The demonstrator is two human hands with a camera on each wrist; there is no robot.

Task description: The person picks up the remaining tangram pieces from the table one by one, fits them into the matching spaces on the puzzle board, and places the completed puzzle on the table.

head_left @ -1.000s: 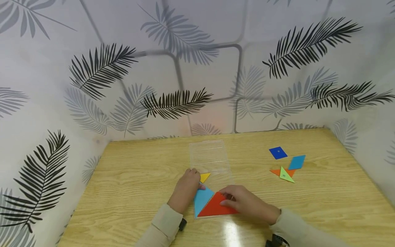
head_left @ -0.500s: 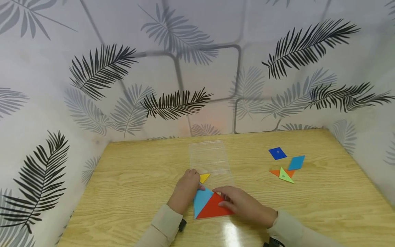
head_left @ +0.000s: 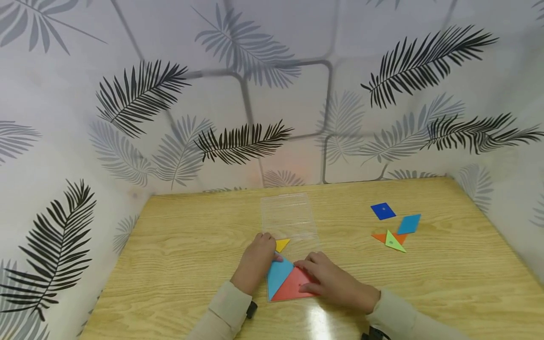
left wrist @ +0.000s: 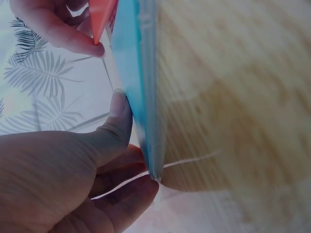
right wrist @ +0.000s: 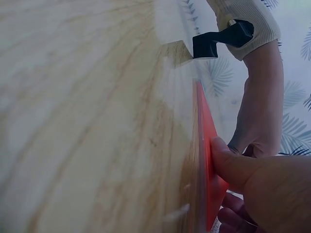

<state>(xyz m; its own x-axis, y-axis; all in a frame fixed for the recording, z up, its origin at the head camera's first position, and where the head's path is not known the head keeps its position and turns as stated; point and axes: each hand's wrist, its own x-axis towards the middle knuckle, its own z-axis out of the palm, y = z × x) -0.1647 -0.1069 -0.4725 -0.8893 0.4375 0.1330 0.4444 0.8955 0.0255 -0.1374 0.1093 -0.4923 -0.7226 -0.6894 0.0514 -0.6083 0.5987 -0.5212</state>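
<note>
My left hand (head_left: 256, 257) holds the left edge of a shallow clear plastic tray (left wrist: 149, 73). Its thumb lies on a light blue triangle tile (head_left: 277, 275) in the tray, and its fingers bend around the tray's corner in the left wrist view. Beside the blue piece, a red triangle tile (head_left: 286, 288) is pinched between the thumb and fingers of my right hand (head_left: 337, 282). The two tiles meet along a slanted edge in the head view, with the red one over the tray's right part. A small yellow triangle tile (head_left: 282, 244) shows past my left fingers.
A clear ribbed plastic lid (head_left: 289, 215) lies behind the tray. On the wooden table's (head_left: 182, 245) right side are a dark blue square (head_left: 383, 211), a blue parallelogram (head_left: 409, 224) and a lime green triangle (head_left: 395, 242) overlapping an orange one (head_left: 378, 236). A patterned curtain (head_left: 289, 104) stands behind.
My right hand has shifted slightly left with the red triangle, bringing it against the blue one; the red face now looks paler. My left hand has stayed put.
</note>
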